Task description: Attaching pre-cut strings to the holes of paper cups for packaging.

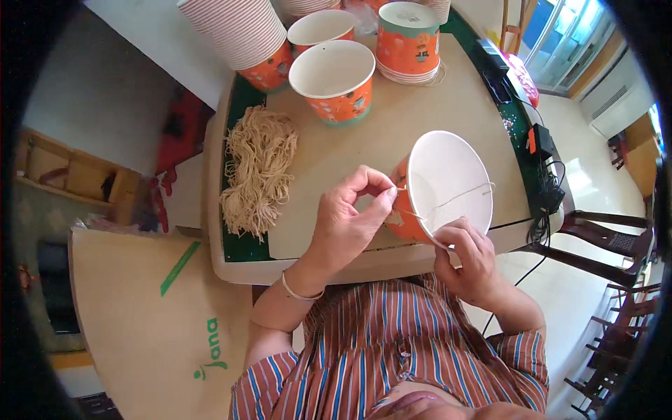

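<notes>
The table point(420, 133) fills the middle of the view, a beige top with a dark green border, and the person sits at its near edge in a striped shirt point(392, 350). To the left, on the floor side, lies a large sheet of brown cardboard point(133, 315).

At the far end of the table stands a tall tilted stack of nested orange paper cups point(245, 38), with two open cups point(336, 80) beside it and an upturned cup point(409, 38) set on a low pile to the right. Near the left border rests a loose bundle of tan string point(257, 168) — many cut lengths still unused.

Near the person, tipped on its side with its white inside facing up, is the orange paper bucket point(441, 185) in hand. The right hand point(467, 262) grasps its near rim, fingers closed on the rim edge. The left hand point(348, 220) has its grip pressed together, thumb and forefinger pinching a thin string point(458, 197) at the bucket's left wall; the string runs across the open mouth to the right rim.

Judging from this, the string is attached at the right side and is being fastened at the left — this bucket's handle looks about half done. The stacked cups show no handles that I can make out, so much seems left.
</notes>
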### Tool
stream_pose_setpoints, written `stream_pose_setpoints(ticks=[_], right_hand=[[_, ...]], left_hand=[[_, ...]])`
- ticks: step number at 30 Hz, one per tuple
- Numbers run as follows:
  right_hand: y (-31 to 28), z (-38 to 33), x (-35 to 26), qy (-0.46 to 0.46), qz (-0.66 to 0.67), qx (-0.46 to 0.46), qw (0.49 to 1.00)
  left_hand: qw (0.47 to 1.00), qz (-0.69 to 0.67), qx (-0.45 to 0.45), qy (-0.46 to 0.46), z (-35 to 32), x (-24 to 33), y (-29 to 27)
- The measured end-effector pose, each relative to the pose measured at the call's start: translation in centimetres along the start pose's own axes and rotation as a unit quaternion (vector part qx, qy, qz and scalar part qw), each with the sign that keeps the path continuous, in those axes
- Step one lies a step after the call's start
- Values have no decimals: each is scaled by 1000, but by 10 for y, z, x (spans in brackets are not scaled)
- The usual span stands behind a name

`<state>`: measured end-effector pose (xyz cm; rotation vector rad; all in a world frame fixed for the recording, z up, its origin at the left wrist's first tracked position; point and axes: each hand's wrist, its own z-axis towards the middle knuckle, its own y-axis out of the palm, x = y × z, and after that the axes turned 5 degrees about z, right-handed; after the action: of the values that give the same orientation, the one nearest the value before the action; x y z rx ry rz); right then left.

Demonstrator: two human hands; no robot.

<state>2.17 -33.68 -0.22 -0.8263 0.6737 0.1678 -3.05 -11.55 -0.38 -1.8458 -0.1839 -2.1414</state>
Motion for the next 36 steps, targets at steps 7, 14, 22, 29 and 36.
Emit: stream_pose_setpoints(ticks=[7,14,22,29,36], right_hand=[[-2,-11,5,17,59,44,997],[1,-17,6,17,74,60,995],[1,-20,8,8,76,56,995],[2,-20,7,0,76,51,996],[3,-22,6,-5,65,62,996]], left_hand=[[996,85,-15,20,-2,17,4],[973,186,34,135,-1,21,9],[945,254,55,196,0,25,12],[930,284,54,224,-1,21,14],[923,296,50,238,-3,23,15]])
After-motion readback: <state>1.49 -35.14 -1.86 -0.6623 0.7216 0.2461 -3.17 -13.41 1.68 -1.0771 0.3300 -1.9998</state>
